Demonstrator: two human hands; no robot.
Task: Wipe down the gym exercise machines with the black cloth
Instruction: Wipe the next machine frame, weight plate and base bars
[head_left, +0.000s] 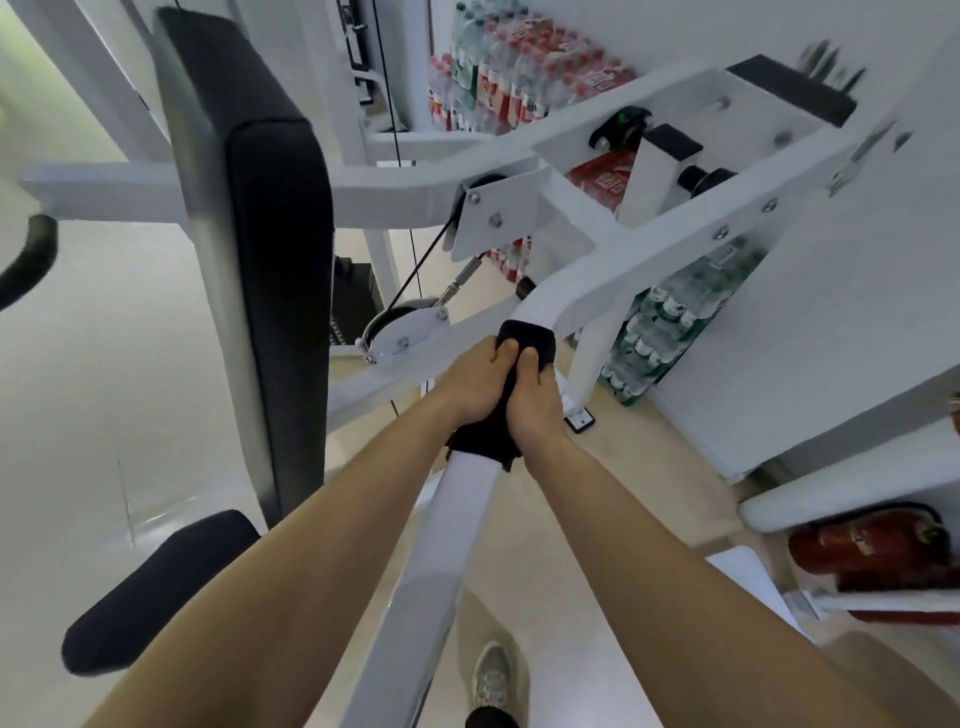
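Left hand (475, 379) and right hand (537, 402) are both gripping the black cloth (485, 439) wrapped round the machine's white lever arm (460, 525) just below its bend, clamping opposite sides, presumably so one slide wipes the full circumference.

A gym. White machine (613, 249) with black back pad (280, 234) and seat (156, 592), cable (421, 265) running to a pulley (400, 327), dark weight stack (356, 296) behind. Packs of bottles (498, 78) stacked by the wall, red extinguisher (872, 545) low at right.
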